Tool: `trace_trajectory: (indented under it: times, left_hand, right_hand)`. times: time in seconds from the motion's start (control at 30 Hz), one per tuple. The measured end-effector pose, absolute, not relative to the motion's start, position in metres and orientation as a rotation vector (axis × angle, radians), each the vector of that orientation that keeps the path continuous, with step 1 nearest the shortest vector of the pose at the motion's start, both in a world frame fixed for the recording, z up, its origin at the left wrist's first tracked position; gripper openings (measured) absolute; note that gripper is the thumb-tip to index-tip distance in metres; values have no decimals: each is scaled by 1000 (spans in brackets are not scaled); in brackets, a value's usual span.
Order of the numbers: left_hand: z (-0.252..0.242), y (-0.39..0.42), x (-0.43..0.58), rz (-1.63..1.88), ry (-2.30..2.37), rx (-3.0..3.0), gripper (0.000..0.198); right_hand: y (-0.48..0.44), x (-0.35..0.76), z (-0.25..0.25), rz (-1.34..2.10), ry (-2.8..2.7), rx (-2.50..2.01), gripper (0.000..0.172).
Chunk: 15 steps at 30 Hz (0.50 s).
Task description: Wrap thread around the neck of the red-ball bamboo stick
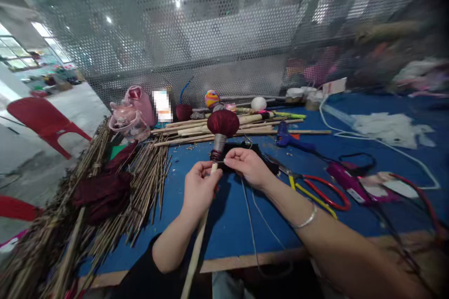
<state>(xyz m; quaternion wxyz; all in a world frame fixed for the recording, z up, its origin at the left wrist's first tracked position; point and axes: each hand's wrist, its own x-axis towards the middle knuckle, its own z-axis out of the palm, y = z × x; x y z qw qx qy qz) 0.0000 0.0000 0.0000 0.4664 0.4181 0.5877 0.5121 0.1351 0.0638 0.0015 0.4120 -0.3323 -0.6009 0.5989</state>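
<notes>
My left hand (199, 187) is closed around a pale wooden stick (194, 252) just below its head. The stick stands upright and carries a dark red cloth ball (223, 123) on a grey wrapped neck (219, 142). My right hand (248, 166) pinches a thin grey thread (250, 224) beside the neck; the thread trails down over the blue table (224, 224) toward me. A silver bangle sits on my right wrist.
Bundles of thin dry sticks (105, 205) with dark red cloth (101, 191) lie at the left. Long sticks, small balls and a pink teapot (131, 112) line the back. A blue glue gun (291, 140), red and yellow scissors (315, 189) and cables lie at the right. A mesh wall stands behind.
</notes>
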Motion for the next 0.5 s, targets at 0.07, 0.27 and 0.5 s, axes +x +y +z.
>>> trace_trajectory:
  times: [0.07,0.27,0.5]
  left_hand:
    - [0,-1,-1,1290,1465,1070,29]
    - [0,-1,-3,1341,1348,1020,32]
    - [5,-3,0,1197,1031,948,27]
  right_hand:
    - [63,136,0,1509,-1513,-857,28]
    - [64,132,-5,1604,-1477,-857,29]
    - [67,135,-9,1888,-1351,-652,33]
